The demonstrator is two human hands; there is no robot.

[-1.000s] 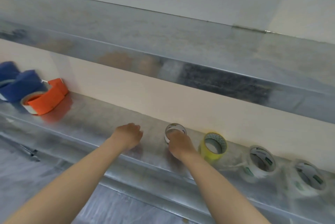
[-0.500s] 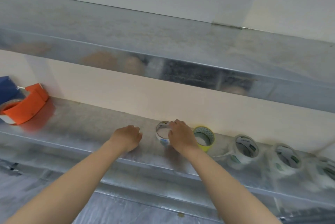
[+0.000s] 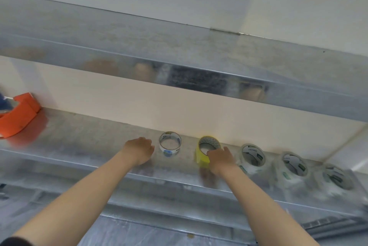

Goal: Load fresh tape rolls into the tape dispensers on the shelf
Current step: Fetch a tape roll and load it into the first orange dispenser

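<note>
On the metal shelf [image 3: 83,138] stands a row of tape rolls. A nearly used-up clear roll [image 3: 169,144] sits free, just right of my left hand [image 3: 139,150], which rests as a loose fist on the shelf with nothing in it. My right hand [image 3: 220,159] grips the front rim of the yellow roll [image 3: 205,151]. To its right lie three clear wrapped rolls [image 3: 253,157], [image 3: 294,166], [image 3: 338,178]. An orange tape dispenser [image 3: 17,116] sits at the far left, with a blue one cut off by the frame edge.
An upper metal shelf [image 3: 179,52] overhangs the working shelf, close above the rolls. A cream wall backs the shelf. Below the front lip are further metal surfaces [image 3: 139,231]. Bare shelf lies between the orange dispenser and my left hand.
My right hand has let go of the nearly empty clear roll and moved right onto the yellow roll. The view has shifted right, pushing the dispensers toward the left edge.
</note>
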